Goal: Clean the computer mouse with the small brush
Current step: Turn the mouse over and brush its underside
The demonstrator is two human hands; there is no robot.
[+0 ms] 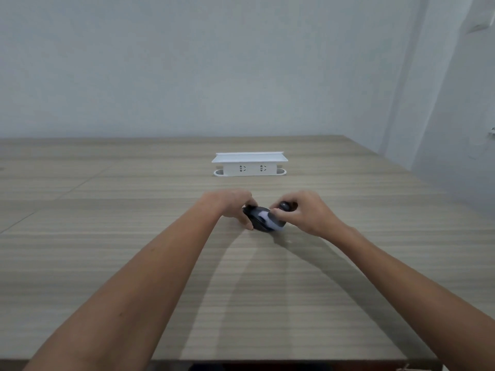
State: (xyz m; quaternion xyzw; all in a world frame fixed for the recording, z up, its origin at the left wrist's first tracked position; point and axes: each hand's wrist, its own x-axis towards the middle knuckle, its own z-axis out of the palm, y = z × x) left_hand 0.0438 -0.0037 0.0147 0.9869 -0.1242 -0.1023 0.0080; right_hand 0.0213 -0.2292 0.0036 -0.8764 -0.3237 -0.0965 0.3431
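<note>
A dark computer mouse (259, 220) rests on the wooden table (134, 263), a bit past its middle. My left hand (232, 205) grips the mouse from its left side, fingers curled over its far end. My right hand (302, 212) is closed around a small brush with a dark round handle (284, 205). The pale bristles (265, 216) lie blurred across the top of the mouse. The rest of the brush is hidden inside my fingers.
A white power socket box (249, 164) with a flat lid stands on the table behind my hands. A pale wall rises behind the table's far edge. The table's right edge runs diagonally at the right, and its front edge is at the bottom.
</note>
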